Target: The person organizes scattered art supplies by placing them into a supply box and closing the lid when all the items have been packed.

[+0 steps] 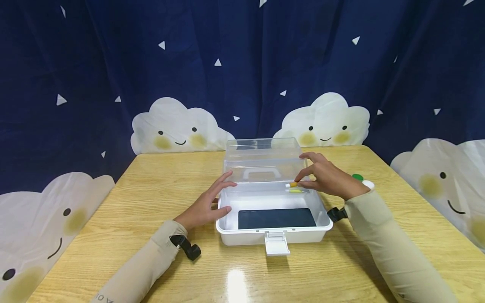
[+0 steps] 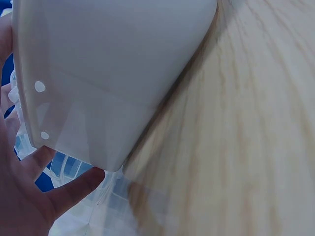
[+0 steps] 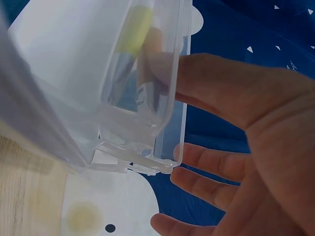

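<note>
A white plastic storage box (image 1: 238, 238) stands with its clear lid (image 1: 263, 145) raised and a clear tray (image 1: 246, 187) lifted at the back. My right hand (image 1: 327, 174) pinches a short orange stick with a white end (image 1: 291, 184) between thumb and index finger at the tray's right part. Beside it in the tray lies a similar yellow stick (image 3: 135, 29); their exact kind cannot be told. The other right fingers are at the tray's outer side. My left hand (image 1: 206, 206) is at the box's left side, fingers spread, touching its edge in the left wrist view.
A dark rectangular piece (image 1: 276, 219) lies on the box's floor. The front latch (image 1: 277, 244) hangs down. Behind my right wrist are a green round thing (image 1: 357, 176) and a white round one (image 1: 369, 184) on the wooden table (image 1: 170, 176). A blue curtain (image 1: 242, 50) hangs behind.
</note>
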The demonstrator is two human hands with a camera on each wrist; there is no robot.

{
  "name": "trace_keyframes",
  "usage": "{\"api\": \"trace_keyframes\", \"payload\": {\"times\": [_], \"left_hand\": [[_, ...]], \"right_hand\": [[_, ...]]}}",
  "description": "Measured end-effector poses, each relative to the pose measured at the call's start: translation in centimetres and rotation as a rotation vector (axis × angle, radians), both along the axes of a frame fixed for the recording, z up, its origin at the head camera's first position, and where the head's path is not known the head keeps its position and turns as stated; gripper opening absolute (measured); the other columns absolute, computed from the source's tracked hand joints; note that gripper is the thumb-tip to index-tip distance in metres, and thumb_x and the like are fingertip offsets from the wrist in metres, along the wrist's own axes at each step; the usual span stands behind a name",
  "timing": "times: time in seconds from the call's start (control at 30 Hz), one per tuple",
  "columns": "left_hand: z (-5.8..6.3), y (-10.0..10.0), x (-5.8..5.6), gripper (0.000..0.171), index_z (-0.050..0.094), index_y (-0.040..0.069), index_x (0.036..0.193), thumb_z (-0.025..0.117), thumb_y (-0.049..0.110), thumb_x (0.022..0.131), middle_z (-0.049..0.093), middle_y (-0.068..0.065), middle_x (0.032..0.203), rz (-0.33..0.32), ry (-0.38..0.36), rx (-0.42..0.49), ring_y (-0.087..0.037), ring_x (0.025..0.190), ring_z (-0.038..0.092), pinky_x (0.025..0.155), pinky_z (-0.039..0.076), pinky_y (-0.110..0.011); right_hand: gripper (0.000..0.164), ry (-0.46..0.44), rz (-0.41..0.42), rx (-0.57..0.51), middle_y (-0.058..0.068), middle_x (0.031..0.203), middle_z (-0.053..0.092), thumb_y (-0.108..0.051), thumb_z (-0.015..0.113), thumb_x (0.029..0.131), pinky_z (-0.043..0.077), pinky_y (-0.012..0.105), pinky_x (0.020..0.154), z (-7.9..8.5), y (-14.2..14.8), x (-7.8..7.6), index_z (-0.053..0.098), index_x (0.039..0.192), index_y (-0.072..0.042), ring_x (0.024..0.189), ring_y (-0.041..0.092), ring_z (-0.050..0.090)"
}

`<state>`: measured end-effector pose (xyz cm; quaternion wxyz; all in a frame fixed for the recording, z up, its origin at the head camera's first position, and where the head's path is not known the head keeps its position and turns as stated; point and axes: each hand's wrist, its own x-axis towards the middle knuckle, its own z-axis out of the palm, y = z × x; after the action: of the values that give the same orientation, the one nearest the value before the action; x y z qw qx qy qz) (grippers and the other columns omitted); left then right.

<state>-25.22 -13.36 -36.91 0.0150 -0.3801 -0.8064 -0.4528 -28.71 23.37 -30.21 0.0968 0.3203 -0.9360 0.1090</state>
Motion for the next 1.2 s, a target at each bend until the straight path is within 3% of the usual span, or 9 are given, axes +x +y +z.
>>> {"api": "trace_keyframes", "payload": {"times": [0.17, 0.63, 1.2], "left_hand": [[0.04, 0.03, 0.1, 0.058, 0.041, 0.01, 0.142, 0.065, 0.01, 0.089, 0.009, -0.007, 0.161, 0.004, -0.017, 0.003, -0.032, 0.143, 0.022, 0.098, 0.045, -0.055], [0.03, -0.02, 0.11, 0.058, 0.04, 0.009, 0.143, 0.064, 0.008, 0.09, 0.009, -0.002, 0.161, 0.002, -0.016, 0.006, -0.035, 0.143, 0.022, 0.098, 0.042, -0.059], [-0.04, -0.02, 0.11, 0.058, 0.04, 0.009, 0.143, 0.064, 0.008, 0.089, 0.008, 0.0, 0.161, 0.0, -0.02, 0.01, -0.035, 0.143, 0.021, 0.098, 0.042, -0.06]], "right_hand": [[0.015, -0.002, -0.006, 0.009, 0.024, 0.14, 0.045, -0.015, 0.081, 0.078, 0.04, 0.062, 0.098, 0.06, -0.06, 0.02, 0.079, 0.09, -0.023, 0.13, 0.043, 0.036], [0.015, -0.016, -0.033, 0.035, 0.024, 0.143, 0.042, -0.018, 0.08, 0.08, 0.037, 0.062, 0.101, 0.09, -0.18, 0.15, 0.079, 0.094, -0.021, 0.13, 0.043, 0.035], [0.017, -0.009, 0.002, 0.014, 0.024, 0.142, 0.043, -0.021, 0.079, 0.081, 0.037, 0.062, 0.101, 0.04, 0.04, 0.06, 0.079, 0.098, -0.019, 0.13, 0.043, 0.035]]}}
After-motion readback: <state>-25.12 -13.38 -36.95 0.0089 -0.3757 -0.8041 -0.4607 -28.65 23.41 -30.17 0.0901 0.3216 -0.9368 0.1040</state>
